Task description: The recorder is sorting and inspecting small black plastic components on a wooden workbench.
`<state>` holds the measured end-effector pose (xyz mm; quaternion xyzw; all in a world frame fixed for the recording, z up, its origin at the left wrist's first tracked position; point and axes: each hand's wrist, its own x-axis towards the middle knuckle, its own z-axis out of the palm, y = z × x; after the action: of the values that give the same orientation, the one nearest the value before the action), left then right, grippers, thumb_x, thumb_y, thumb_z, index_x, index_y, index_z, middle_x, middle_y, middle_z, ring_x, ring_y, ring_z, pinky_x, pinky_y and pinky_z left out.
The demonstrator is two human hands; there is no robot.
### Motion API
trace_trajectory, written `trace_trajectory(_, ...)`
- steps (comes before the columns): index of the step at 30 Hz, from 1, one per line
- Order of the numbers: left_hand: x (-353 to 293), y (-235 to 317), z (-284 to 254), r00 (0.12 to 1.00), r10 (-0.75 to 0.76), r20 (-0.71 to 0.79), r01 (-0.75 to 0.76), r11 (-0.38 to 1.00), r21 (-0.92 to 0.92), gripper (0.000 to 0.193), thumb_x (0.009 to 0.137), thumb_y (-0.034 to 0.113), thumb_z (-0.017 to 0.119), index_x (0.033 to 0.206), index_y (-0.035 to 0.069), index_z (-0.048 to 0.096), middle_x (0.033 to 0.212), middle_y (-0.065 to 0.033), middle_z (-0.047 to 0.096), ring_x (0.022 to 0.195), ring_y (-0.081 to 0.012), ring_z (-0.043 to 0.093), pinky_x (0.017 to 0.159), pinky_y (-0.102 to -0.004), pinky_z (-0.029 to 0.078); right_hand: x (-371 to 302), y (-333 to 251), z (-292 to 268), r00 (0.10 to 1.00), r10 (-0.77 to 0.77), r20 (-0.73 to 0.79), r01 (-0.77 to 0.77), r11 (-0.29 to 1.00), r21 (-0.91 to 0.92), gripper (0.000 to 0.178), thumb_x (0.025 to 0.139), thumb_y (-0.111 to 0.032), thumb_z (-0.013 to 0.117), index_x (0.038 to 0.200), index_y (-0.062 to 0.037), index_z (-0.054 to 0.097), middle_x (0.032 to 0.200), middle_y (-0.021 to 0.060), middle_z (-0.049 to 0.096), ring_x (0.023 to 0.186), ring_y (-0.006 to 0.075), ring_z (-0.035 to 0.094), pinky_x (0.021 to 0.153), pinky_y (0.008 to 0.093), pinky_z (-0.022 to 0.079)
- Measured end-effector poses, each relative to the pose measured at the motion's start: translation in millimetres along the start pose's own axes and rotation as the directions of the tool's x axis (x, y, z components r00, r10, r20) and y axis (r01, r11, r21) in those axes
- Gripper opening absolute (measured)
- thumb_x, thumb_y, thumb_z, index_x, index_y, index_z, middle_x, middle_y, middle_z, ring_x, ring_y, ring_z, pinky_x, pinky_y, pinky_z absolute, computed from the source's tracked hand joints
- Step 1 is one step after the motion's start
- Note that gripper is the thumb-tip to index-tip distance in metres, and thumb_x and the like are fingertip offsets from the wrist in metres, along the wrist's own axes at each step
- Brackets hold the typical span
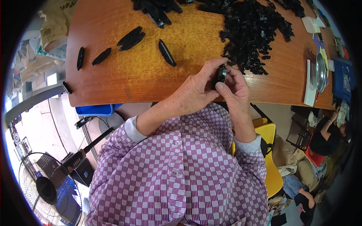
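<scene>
Near the table's front edge, a small black plastic part (221,75) is pinched between the fingertips of both hands. My left hand (191,92) grips it from the left, its thumb low and its fingers reaching over the far side. On the other side, my right hand (237,91) has its thumb pressed to the near end. Just beyond lies a large heap of small black plastic pieces (250,34). To the left, a long black part with a pale stripe (167,52) rests alone on the wood, with several similar black parts (131,38) farther left.
More long black parts (156,11) are heaped at the table's (124,88) far side. A metal dish (320,71) and a white strip (310,83) lie at the right end. Below stand a blue bin (95,110), a fan (47,190) and a yellow chair (268,150). People sit at right.
</scene>
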<state>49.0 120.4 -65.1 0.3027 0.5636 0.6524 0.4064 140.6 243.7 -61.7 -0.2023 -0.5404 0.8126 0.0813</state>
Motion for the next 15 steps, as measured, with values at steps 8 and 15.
trace_trajectory(8, 23, 18, -5, 0.994, 0.103, 0.042, -0.111, 0.943, 0.315, 0.056, 0.084, -0.002, 0.061, 0.134, 0.011, 0.039, 0.109, -0.0111, 0.062, 0.093, -0.0225, 0.065, 0.078, -0.0347, 0.054, 3, -8, -4, 0.989, -0.136, -0.064, 0.14, 0.989, 0.057, 0.039, 0.086, 0.005, 0.061, 0.123, 0.0005, 0.048, 0.109, 0.0073, 0.06, 0.103, 0.0134, 0.057, 0.091, 0.0263, 0.046)
trace_trajectory(15, 17, 17, -75, 0.966, 0.252, 0.053, -0.132, 0.307, 0.943, 0.028, 0.084, 0.013, 0.064, 0.11, 0.01, 0.055, 0.081, -0.008, 0.058, 0.067, -0.0251, 0.059, 0.056, -0.0369, 0.049, 37, -68, -98, 0.864, -0.466, 0.191, 0.28, 0.128, -0.952, 0.029, 0.08, 0.003, 0.061, 0.108, -0.0013, 0.059, 0.11, 0.0141, 0.059, 0.103, 0.0297, 0.057, 0.089, 0.0363, 0.046)
